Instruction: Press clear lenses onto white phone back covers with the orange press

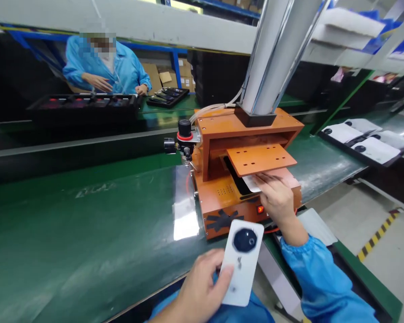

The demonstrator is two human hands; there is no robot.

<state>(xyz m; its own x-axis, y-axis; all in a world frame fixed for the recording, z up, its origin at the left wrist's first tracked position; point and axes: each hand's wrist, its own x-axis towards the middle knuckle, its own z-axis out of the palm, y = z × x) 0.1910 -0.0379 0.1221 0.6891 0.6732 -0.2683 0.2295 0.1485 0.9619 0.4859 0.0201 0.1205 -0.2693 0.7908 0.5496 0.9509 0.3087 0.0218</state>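
My left hand (207, 282) is closed on a white phone (244, 273) with a round dark camera area, held in front of the orange press (230, 211). My right hand (274, 195) reaches under the raised orange plate (261, 160). Its fingers are on a white flat piece (251, 184) that lies over the black bed (239, 181) of the press. The plate and my hand hide part of that piece. A lit red switch (260, 209) shows on the press front.
A black knob and gauge (184, 130) stick out at the press's left. A tray of white panels (373, 148) stands far right on the green bench (87, 233). Across the bench, a person in blue (121, 67) sits behind a black tray (87, 105).
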